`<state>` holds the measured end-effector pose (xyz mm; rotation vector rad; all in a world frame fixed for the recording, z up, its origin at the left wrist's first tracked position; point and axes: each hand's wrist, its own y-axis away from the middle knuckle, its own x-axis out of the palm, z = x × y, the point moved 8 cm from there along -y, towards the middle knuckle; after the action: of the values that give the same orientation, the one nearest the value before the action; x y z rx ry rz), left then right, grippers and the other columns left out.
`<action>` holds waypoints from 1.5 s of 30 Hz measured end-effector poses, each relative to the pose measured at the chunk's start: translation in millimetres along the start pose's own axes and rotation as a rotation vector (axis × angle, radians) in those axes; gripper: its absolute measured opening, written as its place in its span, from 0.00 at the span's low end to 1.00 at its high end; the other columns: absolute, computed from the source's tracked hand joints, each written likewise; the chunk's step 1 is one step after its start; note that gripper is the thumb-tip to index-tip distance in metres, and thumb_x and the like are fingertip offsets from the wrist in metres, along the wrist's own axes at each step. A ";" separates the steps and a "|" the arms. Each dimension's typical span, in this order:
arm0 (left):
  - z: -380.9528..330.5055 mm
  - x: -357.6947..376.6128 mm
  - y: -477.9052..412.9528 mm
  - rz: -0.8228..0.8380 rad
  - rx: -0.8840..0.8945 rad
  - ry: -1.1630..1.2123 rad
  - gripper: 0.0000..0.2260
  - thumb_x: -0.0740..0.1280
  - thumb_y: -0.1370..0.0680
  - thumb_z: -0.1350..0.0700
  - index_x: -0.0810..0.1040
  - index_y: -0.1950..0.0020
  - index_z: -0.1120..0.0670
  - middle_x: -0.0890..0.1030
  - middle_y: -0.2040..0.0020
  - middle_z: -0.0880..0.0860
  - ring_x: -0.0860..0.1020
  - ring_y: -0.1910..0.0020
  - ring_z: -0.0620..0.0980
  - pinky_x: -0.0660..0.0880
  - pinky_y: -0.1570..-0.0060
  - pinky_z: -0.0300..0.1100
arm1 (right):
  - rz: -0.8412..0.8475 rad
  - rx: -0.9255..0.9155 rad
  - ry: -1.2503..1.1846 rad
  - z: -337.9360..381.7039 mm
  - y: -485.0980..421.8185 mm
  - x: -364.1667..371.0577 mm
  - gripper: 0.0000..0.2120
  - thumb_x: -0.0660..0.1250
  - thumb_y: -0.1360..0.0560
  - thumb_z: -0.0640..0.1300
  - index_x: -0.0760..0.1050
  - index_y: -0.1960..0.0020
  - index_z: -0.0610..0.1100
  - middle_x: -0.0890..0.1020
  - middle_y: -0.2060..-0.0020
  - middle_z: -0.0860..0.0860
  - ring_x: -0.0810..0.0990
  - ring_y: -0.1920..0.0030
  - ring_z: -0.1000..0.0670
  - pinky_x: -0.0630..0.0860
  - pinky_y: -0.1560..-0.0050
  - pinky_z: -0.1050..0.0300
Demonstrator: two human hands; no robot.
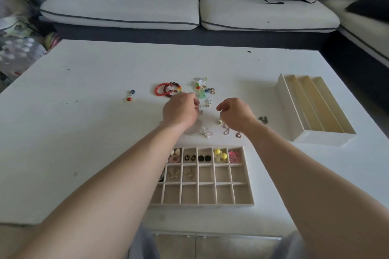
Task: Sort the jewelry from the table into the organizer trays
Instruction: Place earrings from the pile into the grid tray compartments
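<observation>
The left hand (181,109) and right hand (235,113) hover curled over thin metal earrings (207,103) — pinching or not, I cannot tell — beyond the beige gridded tray (202,205).

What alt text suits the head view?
Left hand and right hand hover over scattered small earrings beside red beaded bracelets on a white table. A partly filled beige gridded organizer tray lies nearer; a cream three-channel tray right.
</observation>
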<state>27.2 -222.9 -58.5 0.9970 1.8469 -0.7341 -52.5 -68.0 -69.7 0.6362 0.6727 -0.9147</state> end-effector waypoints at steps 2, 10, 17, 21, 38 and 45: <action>-7.4 7.2 -8.7 -0.016 0.059 -0.076 0.10 0.66 0.19 0.54 0.81 0.39 0.50 0.82 0.41 0.50 0.78 0.43 0.52 0.73 0.51 0.45 | 0.012 -0.014 -0.001 -2.2 -4.7 0.8 0.20 0.57 0.24 0.35 0.81 0.41 0.47 0.81 0.45 0.51 0.79 0.63 0.57 0.75 0.65 0.62; -10.2 18.7 -19.2 -0.045 0.084 -0.194 0.06 0.70 0.22 0.55 0.85 0.48 0.48 0.83 0.47 0.48 0.80 0.47 0.52 0.69 0.57 0.41 | -0.015 -0.026 -0.119 -3.0 -18.2 3.1 0.16 0.61 0.25 0.35 0.83 0.45 0.46 0.81 0.53 0.54 0.78 0.55 0.53 0.72 0.64 0.67; -18.8 18.9 -9.0 -0.005 0.158 -0.248 0.04 0.71 0.22 0.56 0.85 0.49 0.48 0.83 0.49 0.48 0.80 0.48 0.53 0.73 0.57 0.43 | -0.019 -0.035 -0.126 2.0 -6.1 -2.1 0.15 0.60 0.26 0.33 0.84 0.48 0.39 0.85 0.50 0.48 0.82 0.52 0.45 0.81 0.50 0.50; -23.6 22.4 0.2 0.019 0.213 -0.316 0.05 0.70 0.23 0.59 0.84 0.53 0.49 0.82 0.51 0.48 0.80 0.50 0.53 0.72 0.60 0.43 | -0.020 -0.021 -0.110 0.6 -1.1 -3.7 0.15 0.59 0.27 0.32 0.81 0.46 0.33 0.84 0.47 0.38 0.84 0.56 0.44 0.82 0.51 0.40; -5.2 -31.6 9.7 0.187 0.030 0.599 0.04 0.72 0.21 0.59 0.82 0.52 0.50 0.85 0.56 0.51 0.82 0.58 0.46 0.77 0.55 0.39 | 0.185 -0.165 -0.512 36.2 24.0 3.1 0.09 0.68 0.24 0.37 0.85 0.48 0.46 0.87 0.54 0.47 0.83 0.53 0.46 0.77 0.51 0.56; -0.7 -57.8 35.1 0.212 0.027 0.673 0.07 0.68 0.19 0.62 0.84 0.44 0.55 0.84 0.54 0.50 0.78 0.67 0.31 0.70 0.66 0.24 | 0.295 -0.151 -0.630 37.6 45.6 -3.2 0.07 0.66 0.18 0.42 0.83 0.49 0.46 0.86 0.61 0.51 0.84 0.56 0.52 0.75 0.48 0.53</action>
<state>73.6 -224.2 -9.2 1.5629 2.2385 -0.3057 -5.4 -73.1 -34.3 0.2725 0.0750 -0.7225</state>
